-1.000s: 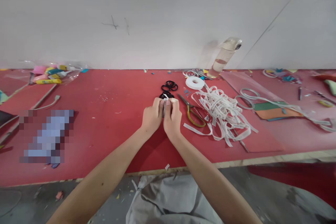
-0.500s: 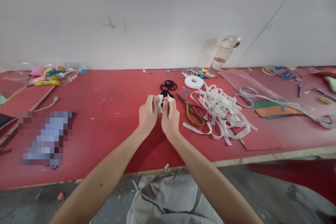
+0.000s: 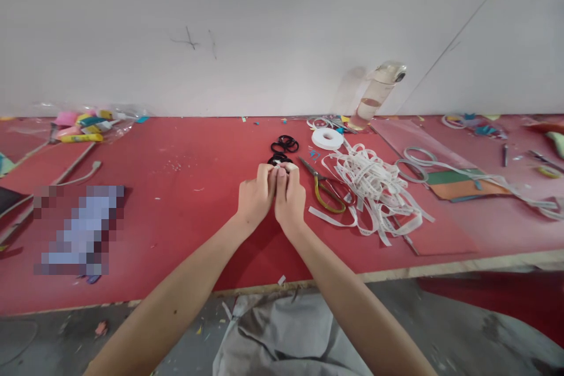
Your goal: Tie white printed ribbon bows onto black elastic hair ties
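My left hand [image 3: 255, 197] and my right hand [image 3: 291, 197] meet over the middle of the red table, thumbs side by side. Both are closed in a pinch on a short piece of white printed ribbon [image 3: 277, 164], most of which the fingers hide. Just beyond the fingertips shows a black elastic hair tie [image 3: 277, 158]; whether the ribbon passes round it I cannot tell. Several more black hair ties [image 3: 285, 144] lie behind. Right of my right hand are scissors [image 3: 325, 192] with yellowish handles, blades apart, pointing toward the hair ties.
A tangled heap of white printed ribbon [image 3: 379, 182] spreads right of the scissors, with a white tape roll [image 3: 327, 138] behind. A clear bottle [image 3: 374, 97] leans near the wall. Farther right lies a looped grey cable [image 3: 462, 168]. Bagged colourful items [image 3: 83, 123] sit at left.
My hands have drawn closer together, thumbs now touching. The ribbon end that hung in front of my left fingers is now mostly tucked out of sight. The view has shifted slightly.
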The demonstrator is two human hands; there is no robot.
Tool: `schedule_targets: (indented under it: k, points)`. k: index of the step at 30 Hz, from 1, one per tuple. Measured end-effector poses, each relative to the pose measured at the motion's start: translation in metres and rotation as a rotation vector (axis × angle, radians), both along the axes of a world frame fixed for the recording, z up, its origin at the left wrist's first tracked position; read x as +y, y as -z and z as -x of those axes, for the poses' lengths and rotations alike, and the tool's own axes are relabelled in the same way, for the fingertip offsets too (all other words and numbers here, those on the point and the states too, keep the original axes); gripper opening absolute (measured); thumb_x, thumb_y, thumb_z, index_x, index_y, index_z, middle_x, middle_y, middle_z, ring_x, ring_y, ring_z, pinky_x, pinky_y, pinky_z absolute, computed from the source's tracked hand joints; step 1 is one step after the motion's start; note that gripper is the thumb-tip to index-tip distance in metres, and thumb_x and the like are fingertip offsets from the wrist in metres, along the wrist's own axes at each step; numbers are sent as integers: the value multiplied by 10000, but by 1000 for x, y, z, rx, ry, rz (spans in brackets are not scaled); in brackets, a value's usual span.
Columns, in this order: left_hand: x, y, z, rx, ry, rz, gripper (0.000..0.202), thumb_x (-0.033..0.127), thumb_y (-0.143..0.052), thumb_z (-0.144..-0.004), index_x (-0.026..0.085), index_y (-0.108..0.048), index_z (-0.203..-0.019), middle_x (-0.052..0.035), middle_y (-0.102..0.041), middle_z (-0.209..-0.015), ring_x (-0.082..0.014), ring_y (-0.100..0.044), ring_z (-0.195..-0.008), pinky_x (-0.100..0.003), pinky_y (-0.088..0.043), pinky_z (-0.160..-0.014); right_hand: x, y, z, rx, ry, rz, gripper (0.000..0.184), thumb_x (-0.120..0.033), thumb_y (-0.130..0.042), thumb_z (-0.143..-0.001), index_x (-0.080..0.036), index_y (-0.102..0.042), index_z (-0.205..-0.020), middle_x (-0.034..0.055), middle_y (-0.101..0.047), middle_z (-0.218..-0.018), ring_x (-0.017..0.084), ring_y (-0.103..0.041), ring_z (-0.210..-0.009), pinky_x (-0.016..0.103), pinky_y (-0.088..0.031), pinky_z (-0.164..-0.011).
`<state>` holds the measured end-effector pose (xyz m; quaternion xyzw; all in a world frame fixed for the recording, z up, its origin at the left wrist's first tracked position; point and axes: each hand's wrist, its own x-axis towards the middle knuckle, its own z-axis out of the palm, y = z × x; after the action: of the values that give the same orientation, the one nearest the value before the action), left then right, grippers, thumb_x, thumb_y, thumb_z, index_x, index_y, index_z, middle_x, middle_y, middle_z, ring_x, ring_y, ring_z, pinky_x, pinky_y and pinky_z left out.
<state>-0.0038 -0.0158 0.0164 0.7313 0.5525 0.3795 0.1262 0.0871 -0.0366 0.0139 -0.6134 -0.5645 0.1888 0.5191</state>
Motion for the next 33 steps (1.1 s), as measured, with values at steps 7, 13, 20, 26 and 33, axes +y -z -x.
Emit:
schedule_targets:
  k: [7, 13, 20, 26, 33]
  points:
    - [-4, -1, -6, -45, 32, 19, 285, 411, -306, -996, 205, -501, -1026, -27, -676, -723, -161, -599, -548, -239, -311, -527, 4, 4, -1, 55, 61, -17, 314, -470, -319, -986, -225, -510, -1039, 29, -665, -824, 171, -611, -661, 247, -375, -601]
    - [-7, -1, -6, -203, 17, 63, 251, 421, -330, -985, 216, -475, -974, -26, -659, -746, -163, -602, -600, -247, -360, -561, 4, 1, 1, 161, 10, -45, 301, -477, -349, -982, -221, -498, -923, -20, -596, -724, 126, -550, -601, 218, -376, -574]
    - [-10, 3, -13, -481, 13, 114, 274, 446, -329, -986, 218, -461, -910, 24, -554, -677, -115, -528, -579, -220, -389, -555, 3, 0, 4, 253, 82, -87, 340, -499, -348, -979, -210, -463, -842, -33, -536, -705, 102, -490, -613, 201, -384, -585]
    - [-9, 4, -12, -551, 27, 115, 257, 427, -351, -978, 224, -444, -852, 48, -475, -618, -107, -472, -540, -214, -364, -528, 3, 2, 4, 206, 75, -70, 315, -488, -342, -982, -216, -469, -886, -27, -561, -708, 111, -500, -579, 204, -371, -556]
    - [-4, 1, -7, -371, -92, 127, 231, 425, -391, -955, 228, -461, -858, 22, -595, -662, -134, -550, -569, -232, -352, -548, 2, 7, 5, 37, 29, -24, 285, -479, -374, -969, -223, -496, -1004, 37, -662, -850, 176, -611, -670, 250, -393, -608]
